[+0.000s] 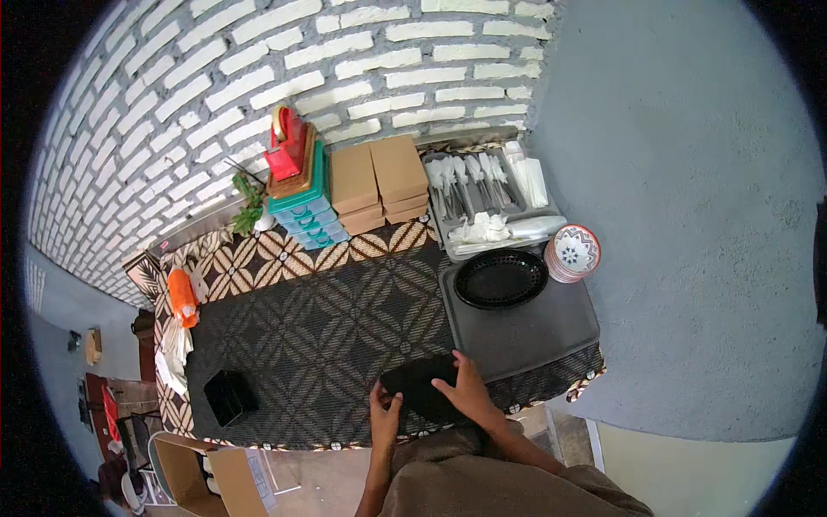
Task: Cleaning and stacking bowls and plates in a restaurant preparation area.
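Note:
At the front edge of the table, a soft-looking black piece [420, 384] lies between my two hands; its exact kind is unclear against the dark mat. My left hand [386, 414] grips its left edge, thumb on top and fingers curled behind. On the opposite side, my right hand [467, 393] holds the right edge with the thumb across the upper face. The grey tray [551, 332] is just beyond my right hand, carrying a black oval basket [501, 278] and a stack of patterned bowls [572, 253].
Wrapped cutlery fills a grey organizer [457, 243] at the back. Brown boxes [355, 177], teal drawers [303, 212] and a red tape dispenser [284, 148] line the wall. A black container [230, 398] and orange package [183, 297] sit left. An open carton [185, 474] stands below.

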The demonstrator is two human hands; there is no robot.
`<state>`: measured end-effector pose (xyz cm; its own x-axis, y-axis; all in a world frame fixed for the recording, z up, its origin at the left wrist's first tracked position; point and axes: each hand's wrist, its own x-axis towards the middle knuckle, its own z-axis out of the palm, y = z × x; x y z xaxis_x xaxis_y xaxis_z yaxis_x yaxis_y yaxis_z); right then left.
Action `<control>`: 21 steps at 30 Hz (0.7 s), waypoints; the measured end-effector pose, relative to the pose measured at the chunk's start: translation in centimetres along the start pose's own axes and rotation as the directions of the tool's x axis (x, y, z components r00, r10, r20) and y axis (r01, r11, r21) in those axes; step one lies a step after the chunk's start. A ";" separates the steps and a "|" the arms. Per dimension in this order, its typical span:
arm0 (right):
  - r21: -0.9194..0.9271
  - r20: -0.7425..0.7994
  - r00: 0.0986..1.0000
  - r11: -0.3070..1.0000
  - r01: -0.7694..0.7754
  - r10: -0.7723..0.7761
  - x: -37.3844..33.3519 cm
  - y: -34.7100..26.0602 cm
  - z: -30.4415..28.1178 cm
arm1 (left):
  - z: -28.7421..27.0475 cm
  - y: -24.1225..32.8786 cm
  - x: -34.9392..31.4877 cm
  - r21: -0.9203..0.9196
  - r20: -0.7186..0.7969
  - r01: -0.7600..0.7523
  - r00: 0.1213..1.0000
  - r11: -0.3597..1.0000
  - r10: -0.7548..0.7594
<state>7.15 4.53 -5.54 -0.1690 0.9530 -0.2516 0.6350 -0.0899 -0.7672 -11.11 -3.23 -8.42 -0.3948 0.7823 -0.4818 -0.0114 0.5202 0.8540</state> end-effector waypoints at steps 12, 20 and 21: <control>-0.204 0.131 0.946 0.926 0.319 -0.297 -1.2 -0.7 -5.2 | -0.7 7.8 -0.9 -0.053 0.216 -0.545 0.812 0.837 0.542; 0.119 0.423 0.885 0.980 0.159 -0.195 -1.6 -3.0 -9.9 | 2.3 13.7 -3.0 -0.114 0.471 -0.484 0.742 0.867 0.477; 0.119 0.414 0.890 0.981 0.155 -0.191 -1.7 -3.1 -10.3 | 2.9 13.8 -2.9 -0.154 0.385 -0.464 0.785 0.872 0.486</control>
<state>13.29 6.18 3.33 -0.5839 0.7454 -0.3216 0.5067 0.0251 -0.8618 -7.50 2.68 4.14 0.0378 0.9985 -0.0392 0.0313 0.0380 0.9988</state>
